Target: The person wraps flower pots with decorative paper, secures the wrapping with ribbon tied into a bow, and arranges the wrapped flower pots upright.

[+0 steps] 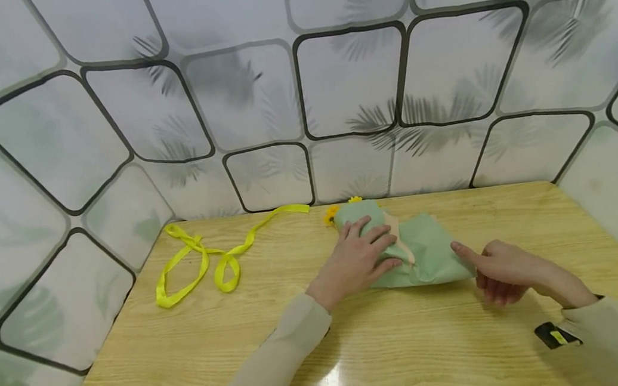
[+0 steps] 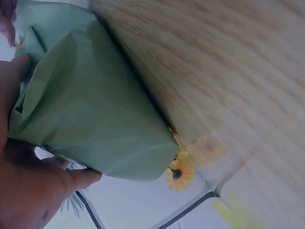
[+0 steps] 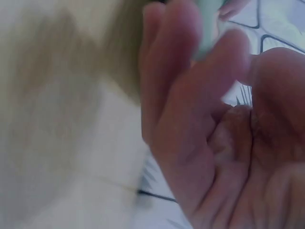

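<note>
A bouquet wrapped in pale green paper (image 1: pixel 434 253) lies on its side at the back of the table, orange-yellow flowers (image 2: pixel 181 172) showing past one end. My left hand (image 1: pixel 353 258) grips it from above, fingers spread across the wrap and thumb on the near side. At the opposite end, my right hand (image 1: pixel 503 272) is by the paper's edge, one extended digit overlapping the wrap and the other fingers loosely bent. The right wrist view shows these bent fingers (image 3: pixel 186 95) with nothing between them; a strip of green paper appears behind.
A curled yellow ribbon (image 1: pixel 227 258) lies loose on the wooden table (image 1: pixel 234 354), to the left of the bouquet. A patterned wall (image 1: pixel 355 82) rises along the table's back edge. A small black object (image 1: pixel 557 336) shows by the right sleeve.
</note>
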`<state>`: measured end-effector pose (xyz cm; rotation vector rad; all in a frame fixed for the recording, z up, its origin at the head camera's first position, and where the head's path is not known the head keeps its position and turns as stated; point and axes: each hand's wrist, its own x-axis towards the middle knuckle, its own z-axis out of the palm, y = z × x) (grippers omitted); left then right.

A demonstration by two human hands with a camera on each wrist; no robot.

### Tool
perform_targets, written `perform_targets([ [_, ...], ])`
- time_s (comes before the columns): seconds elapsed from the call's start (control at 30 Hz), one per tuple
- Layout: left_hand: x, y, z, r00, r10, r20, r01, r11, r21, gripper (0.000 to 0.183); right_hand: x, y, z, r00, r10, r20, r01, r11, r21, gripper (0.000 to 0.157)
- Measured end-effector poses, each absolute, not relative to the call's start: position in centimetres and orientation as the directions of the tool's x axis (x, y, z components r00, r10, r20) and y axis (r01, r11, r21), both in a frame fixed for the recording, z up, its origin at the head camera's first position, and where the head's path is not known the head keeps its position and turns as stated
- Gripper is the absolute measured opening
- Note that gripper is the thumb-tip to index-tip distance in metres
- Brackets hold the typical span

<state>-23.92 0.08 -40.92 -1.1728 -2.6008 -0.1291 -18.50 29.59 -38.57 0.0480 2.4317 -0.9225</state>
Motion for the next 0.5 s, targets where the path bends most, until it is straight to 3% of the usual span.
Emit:
perform_targets([
  [0.33,-23.8,0.3,-41.2,-0.64,0.697,0.322,0.738,0.675,0.007,0.047,-17.5,30.7,-40.0,-0.728,-0.306,-0.614,0.379,0.566,-0.732,0.089],
  [0.5,-24.1,0.4,-41.4,-0.65,0.682,0.334,0.728,0.685,0.017,0.046,-18.0,29.4,-41.1,-0.717,-0.461,-0.523,0.411,0.326,-0.851,0.082],
])
